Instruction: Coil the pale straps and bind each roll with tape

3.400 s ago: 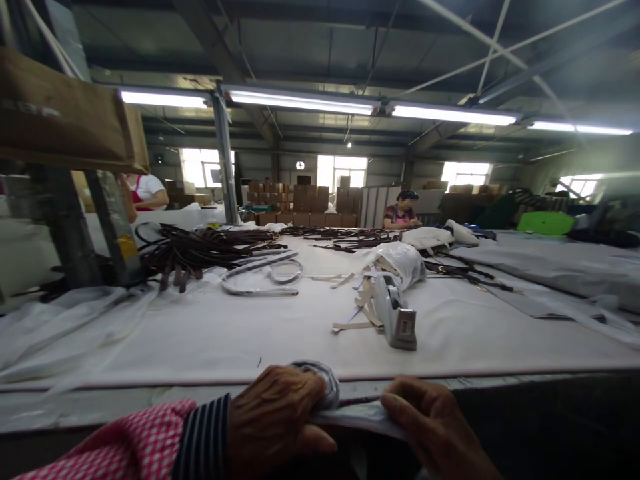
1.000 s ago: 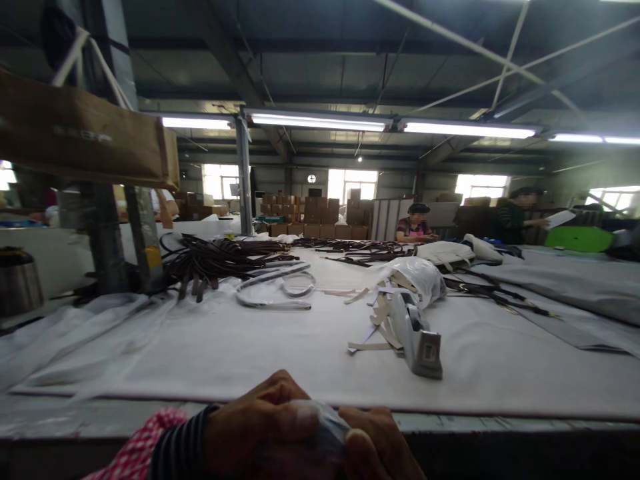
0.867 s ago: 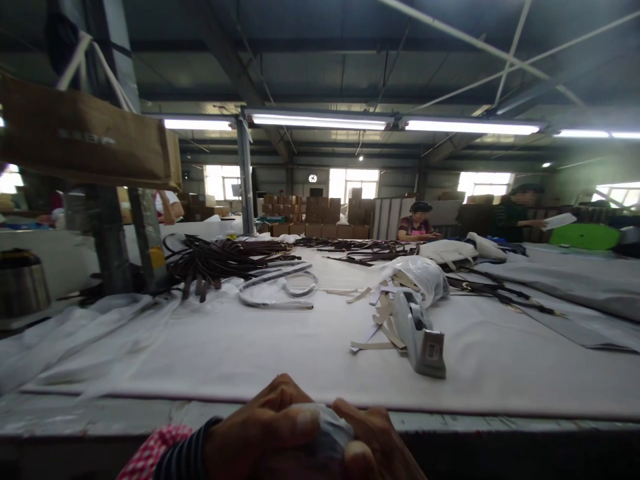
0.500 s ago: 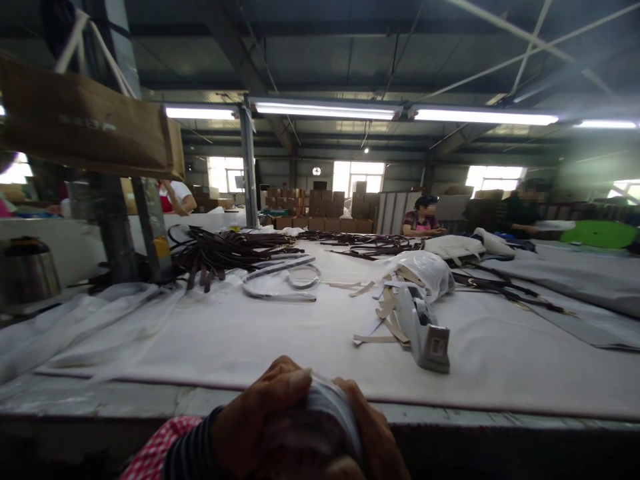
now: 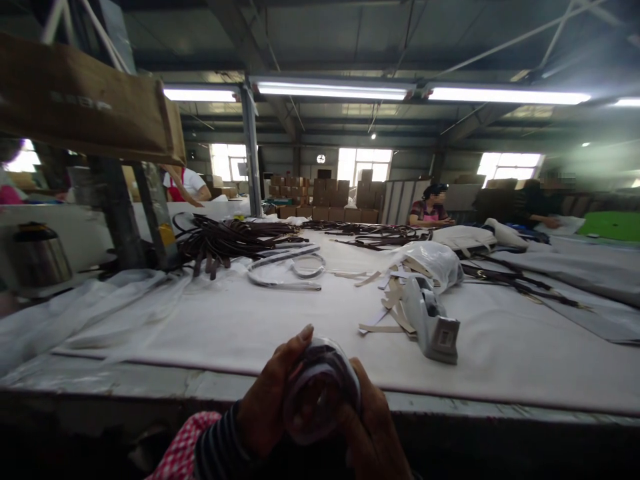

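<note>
Translucent grey strip point(image 5: 324, 353), wound into a tight ring, sat between both hands just above the near edge of the tabletop. The left hand point(image 5: 267, 393) curled around one side and the right hand point(image 5: 373, 440) cupped the other, so the grip was closed firmly on the ring. It looked fully coiled, with no loose tail showing. A looser coil of pale strip point(image 5: 285, 285) lay farther out on the white-covered tabletop point(image 5: 200, 347), near a heap of dark brown leather straps point(image 5: 230, 243); a grey tape dispenser point(image 5: 430, 320) lay to the right.
</note>
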`<state>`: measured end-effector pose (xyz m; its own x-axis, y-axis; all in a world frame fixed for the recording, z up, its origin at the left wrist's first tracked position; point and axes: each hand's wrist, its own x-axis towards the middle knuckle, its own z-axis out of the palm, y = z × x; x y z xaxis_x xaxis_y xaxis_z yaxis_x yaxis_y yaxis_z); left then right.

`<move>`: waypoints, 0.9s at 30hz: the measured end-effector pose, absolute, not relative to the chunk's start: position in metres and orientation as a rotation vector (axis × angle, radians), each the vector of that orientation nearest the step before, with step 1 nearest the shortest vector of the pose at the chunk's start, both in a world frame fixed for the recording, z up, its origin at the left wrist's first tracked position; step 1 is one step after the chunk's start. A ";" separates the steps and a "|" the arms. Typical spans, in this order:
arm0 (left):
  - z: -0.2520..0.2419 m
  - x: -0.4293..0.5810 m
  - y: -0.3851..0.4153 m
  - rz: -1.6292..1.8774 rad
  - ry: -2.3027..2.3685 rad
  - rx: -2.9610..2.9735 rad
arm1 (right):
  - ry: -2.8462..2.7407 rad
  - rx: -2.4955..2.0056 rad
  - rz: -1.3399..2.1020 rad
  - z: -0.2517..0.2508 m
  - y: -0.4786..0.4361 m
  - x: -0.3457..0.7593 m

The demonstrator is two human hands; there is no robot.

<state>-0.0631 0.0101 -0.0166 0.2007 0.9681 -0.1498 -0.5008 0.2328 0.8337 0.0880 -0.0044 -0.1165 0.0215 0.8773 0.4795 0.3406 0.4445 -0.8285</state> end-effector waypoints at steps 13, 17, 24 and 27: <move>0.030 -0.110 0.035 0.564 0.976 1.948 | -2.257 -0.707 -0.291 -0.040 0.035 0.103; 0.053 -0.110 0.051 0.563 1.016 2.448 | -2.275 -0.623 -0.724 -0.030 0.069 0.096; -0.057 -0.132 0.095 0.811 0.958 2.653 | -2.529 -0.838 0.035 -0.064 0.095 0.101; -0.089 -0.142 0.103 0.840 0.958 2.611 | -2.535 -0.848 0.337 -0.075 0.098 0.112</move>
